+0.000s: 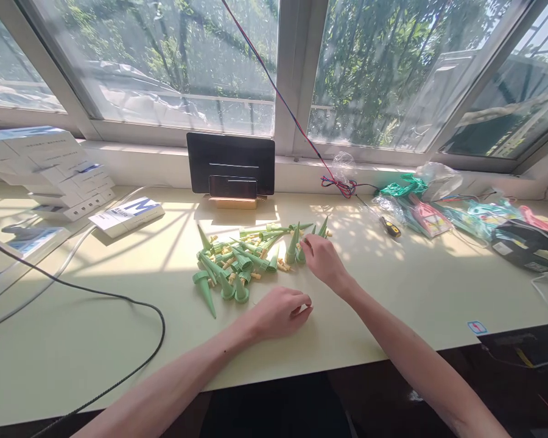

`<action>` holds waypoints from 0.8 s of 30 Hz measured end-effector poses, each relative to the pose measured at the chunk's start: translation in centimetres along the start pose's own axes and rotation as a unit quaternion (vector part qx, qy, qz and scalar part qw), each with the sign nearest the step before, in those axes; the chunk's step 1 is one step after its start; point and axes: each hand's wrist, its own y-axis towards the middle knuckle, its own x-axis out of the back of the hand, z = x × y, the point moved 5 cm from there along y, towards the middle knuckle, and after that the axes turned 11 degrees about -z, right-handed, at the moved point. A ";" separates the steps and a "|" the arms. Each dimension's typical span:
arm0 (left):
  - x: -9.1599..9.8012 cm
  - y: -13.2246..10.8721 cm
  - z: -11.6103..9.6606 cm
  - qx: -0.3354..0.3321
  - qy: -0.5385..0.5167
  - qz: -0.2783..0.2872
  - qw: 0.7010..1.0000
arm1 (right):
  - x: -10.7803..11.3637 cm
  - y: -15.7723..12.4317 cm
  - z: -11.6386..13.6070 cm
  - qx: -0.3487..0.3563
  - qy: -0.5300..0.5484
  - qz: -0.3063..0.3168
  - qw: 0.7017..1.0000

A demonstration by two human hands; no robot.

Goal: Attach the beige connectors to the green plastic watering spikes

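Note:
A loose heap of green plant watering spikes (243, 261) with pale yellow valves lies on the table in front of me. Most are on their sides; a few stand point up on their wide caps. At the heap's right end, my right hand (323, 258) has its fingers pinched against an upright green spike (291, 246); the fingertips are partly hidden, so the grip shows only in part. Nearer to me, my left hand (281, 311) rests on the table with loosely curled fingers, apart from the heap. Nothing shows in it.
Behind the heap stand a tablet (231, 155) and a phone (232, 186) on a wooden stand (235, 204). White boxes (50, 170) are stacked at left, near a black cable (119, 296). A screwdriver (389, 227) and bagged items (429, 218) lie at right.

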 end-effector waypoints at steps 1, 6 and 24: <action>0.0 0.0 0.0 -0.002 0.000 -0.001 1.000 | -0.1 0.0 -0.1 -0.003 -0.001 0.002 1.000; -0.1 0.0 -0.1 -0.008 0.007 0.001 1.000 | -0.5 0.0 -0.4 -0.017 -0.006 -0.006 1.000; -0.2 -0.2 0.0 -0.005 0.022 0.021 1.000 | -0.5 -0.6 -0.9 -0.056 0.020 -0.046 0.997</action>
